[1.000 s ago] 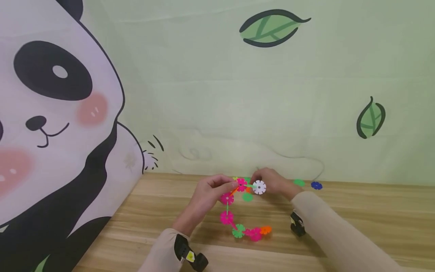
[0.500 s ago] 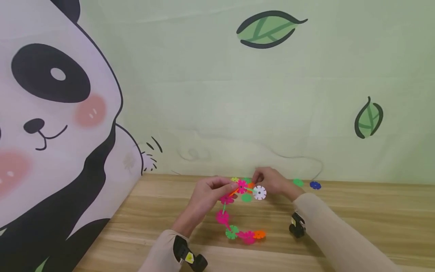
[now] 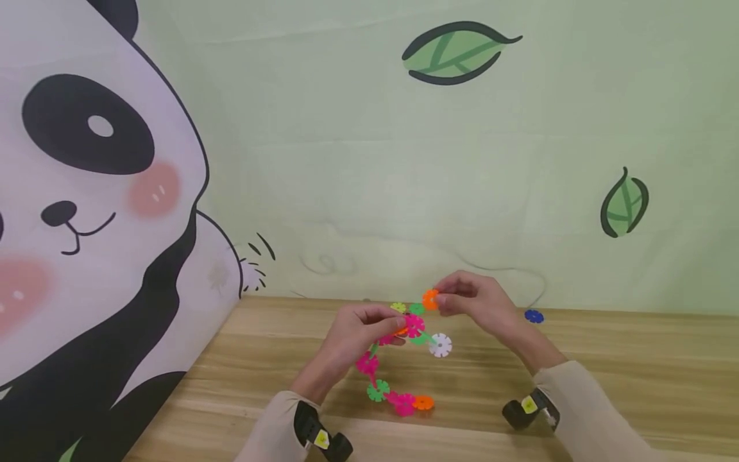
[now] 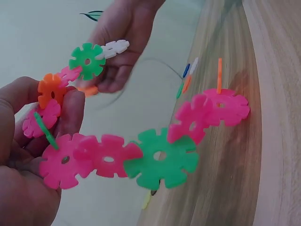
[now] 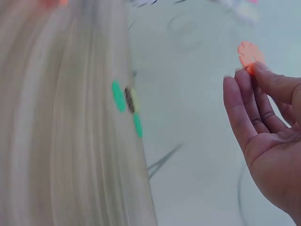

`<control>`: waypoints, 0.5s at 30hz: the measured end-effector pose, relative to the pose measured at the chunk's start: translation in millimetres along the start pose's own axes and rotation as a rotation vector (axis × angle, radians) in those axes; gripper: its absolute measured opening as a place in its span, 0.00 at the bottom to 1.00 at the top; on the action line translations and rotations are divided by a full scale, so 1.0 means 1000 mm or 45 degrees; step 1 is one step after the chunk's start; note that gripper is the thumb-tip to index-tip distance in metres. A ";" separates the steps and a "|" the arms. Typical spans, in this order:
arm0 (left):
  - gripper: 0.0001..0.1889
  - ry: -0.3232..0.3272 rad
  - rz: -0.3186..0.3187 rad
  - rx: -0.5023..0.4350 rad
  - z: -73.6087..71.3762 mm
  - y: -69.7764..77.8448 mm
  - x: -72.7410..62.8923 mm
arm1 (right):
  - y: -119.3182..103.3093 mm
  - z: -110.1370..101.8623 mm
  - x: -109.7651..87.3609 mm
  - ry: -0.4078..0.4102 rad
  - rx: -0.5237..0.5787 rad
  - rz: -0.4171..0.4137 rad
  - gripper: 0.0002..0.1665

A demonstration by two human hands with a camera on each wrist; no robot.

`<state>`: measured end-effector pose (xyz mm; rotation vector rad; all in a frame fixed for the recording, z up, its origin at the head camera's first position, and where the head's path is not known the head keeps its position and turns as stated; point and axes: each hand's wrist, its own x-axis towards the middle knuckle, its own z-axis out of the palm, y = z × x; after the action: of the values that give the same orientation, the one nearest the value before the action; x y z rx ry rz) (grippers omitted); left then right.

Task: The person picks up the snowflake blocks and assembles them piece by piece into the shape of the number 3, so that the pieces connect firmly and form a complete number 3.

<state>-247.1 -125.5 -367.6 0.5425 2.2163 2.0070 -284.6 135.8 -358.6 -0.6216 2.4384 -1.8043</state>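
Note:
My left hand (image 3: 356, 330) grips a chain of slotted plastic flower-shaped discs near its upper end, around an orange disc (image 4: 50, 91) and pink ones. From there the chain bends down past a green disc (image 3: 378, 390) to pink discs and an orange disc (image 3: 423, 402) at its lower end, low over the table. At its other end a white disc (image 3: 441, 345) sticks out to the right. Between thumb and fingertips my right hand (image 3: 482, 305) pinches a single orange disc (image 5: 249, 54), raised behind the chain and apart from it.
On the wooden table (image 3: 635, 385), near its back edge, lie loose discs: a yellow one (image 3: 398, 307), a green one (image 3: 416, 308), a dark one (image 5: 129, 100) and a blue one (image 3: 534, 316). A pale green cloth (image 3: 346, 160) with a panda print hangs behind.
My right hand has picked up the orange disc from the back of the table and lifted it. The chain's lower end has swung left, and its white disc has dropped a little.

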 end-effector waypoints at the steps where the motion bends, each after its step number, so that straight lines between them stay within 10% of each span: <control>1: 0.10 -0.011 -0.002 -0.001 0.001 0.000 0.000 | -0.002 0.000 -0.003 0.003 0.016 -0.004 0.16; 15: 0.11 -0.156 0.021 -0.005 0.009 0.002 -0.001 | -0.008 0.012 -0.011 -0.112 0.190 -0.133 0.12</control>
<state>-242.5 -117.1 -366.6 0.6669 2.1431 1.9291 -269.3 126.4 -357.4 -0.8100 2.2294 -1.9307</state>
